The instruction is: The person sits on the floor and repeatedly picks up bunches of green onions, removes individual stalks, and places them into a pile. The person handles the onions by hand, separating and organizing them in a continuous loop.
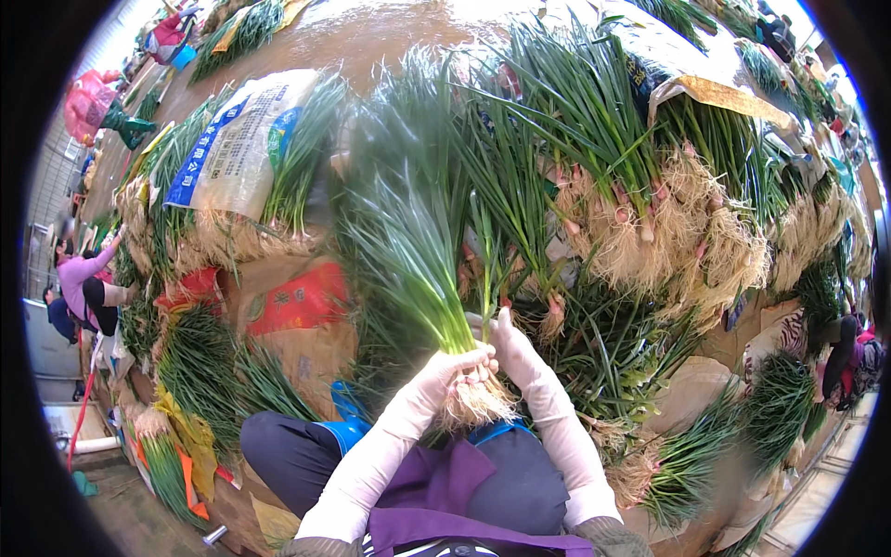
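In front of my lap, my left hand (465,365) is closed around a bunch of young green garlic plants (445,320). Their leaves fan up and away from me, while the pale roots (480,404) hang below the fist. My right hand (507,333) is right beside it, its fingers around the lower part of a thin garlic stalk (489,289). The bottom of that stalk is hidden behind the hands. Pale sleeves or long gloves cover both forearms. Beyond my hands stands a heap of garlic plants (598,125) with tangled roots towards me.
Loose green leaves (612,348) lie to the right, near a rooted bunch (675,459). A printed woven sack (240,150) covers plants at the left. A red-printed sack (299,299) lies nearer. A person in a purple top (80,275) works at the far left. Muddy water (362,35) spreads behind.
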### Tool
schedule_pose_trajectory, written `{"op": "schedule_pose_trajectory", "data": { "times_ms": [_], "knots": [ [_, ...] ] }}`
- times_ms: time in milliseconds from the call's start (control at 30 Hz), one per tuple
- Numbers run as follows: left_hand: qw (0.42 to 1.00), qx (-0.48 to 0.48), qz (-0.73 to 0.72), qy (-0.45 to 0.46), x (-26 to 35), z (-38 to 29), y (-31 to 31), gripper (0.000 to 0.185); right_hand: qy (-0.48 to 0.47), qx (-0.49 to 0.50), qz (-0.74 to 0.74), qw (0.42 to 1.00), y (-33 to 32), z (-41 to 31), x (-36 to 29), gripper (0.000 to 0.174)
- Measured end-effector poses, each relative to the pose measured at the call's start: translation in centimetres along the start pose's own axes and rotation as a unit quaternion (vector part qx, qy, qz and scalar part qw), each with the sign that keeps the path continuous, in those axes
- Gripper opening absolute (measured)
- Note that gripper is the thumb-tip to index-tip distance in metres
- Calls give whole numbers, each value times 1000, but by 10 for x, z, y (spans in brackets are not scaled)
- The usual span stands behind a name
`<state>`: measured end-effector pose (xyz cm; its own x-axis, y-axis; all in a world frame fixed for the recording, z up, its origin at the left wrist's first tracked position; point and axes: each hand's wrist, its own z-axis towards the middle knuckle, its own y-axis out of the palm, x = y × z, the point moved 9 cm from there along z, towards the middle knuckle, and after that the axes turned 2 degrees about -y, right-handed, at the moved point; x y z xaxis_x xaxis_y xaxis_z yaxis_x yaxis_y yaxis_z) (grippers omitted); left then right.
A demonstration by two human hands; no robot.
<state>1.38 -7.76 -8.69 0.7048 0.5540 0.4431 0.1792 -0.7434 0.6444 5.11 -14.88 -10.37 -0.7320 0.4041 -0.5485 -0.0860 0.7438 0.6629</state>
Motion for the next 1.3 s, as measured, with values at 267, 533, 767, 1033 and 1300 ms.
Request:
{"op": "schedule_pose_trajectory", "data": {
  "times_ms": [267,533,767,1033,1300],
  "knots": [
    [999,17,49,1,-11,3,-14,24,-46,179,248,951,-27,21,17,32],
    [996,41,76,13,-10,3,-22,16,-15,187,265,946,-29,30,31,24],
    [996,67,61,-6,-22,9,-18,22,-311,319,-269,854,-41,11,-39,22],
    [999,-10,49,-2,-15,5,-1,23,-106,144,114,977,-32,32,-4,25],
    [999,-21,38,11,-14,1,11,16,-60,222,237,944,-64,27,-6,26]
  ]
}}
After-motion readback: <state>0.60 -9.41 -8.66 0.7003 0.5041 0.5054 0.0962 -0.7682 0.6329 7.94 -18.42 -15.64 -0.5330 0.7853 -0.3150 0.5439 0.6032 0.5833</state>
